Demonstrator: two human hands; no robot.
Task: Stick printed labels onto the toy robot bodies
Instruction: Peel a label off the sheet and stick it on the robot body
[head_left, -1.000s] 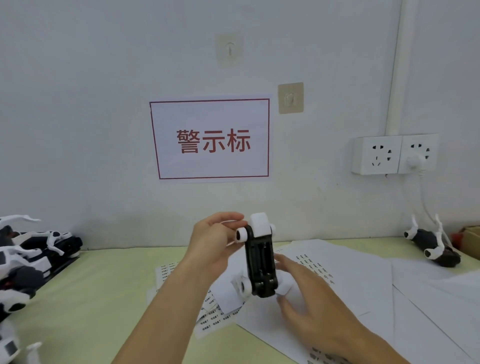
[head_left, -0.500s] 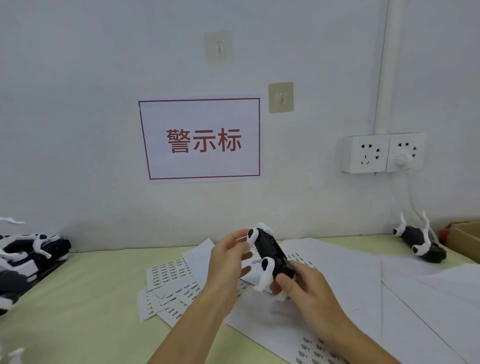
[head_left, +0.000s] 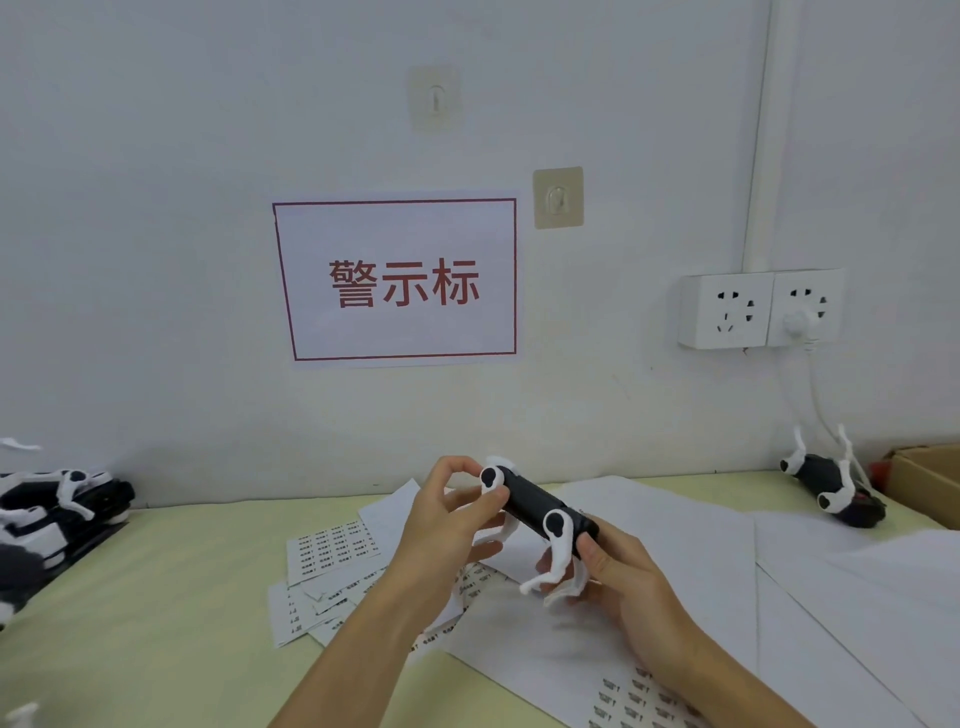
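Both hands, left hand (head_left: 447, 525) and right hand (head_left: 618, 577), pinch the black-and-white plastic toy robot body (head_left: 537, 506) mid-frame; thin legs could snap if squeezed.

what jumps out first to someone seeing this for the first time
The eye goes first to the white wall sign with a red border and big red characters, at the centre of the wall. Just below it, the left hand and the right hand hold a black toy robot with white legs over the table. Sheets of printed labels lie scattered on the green table under the hands.
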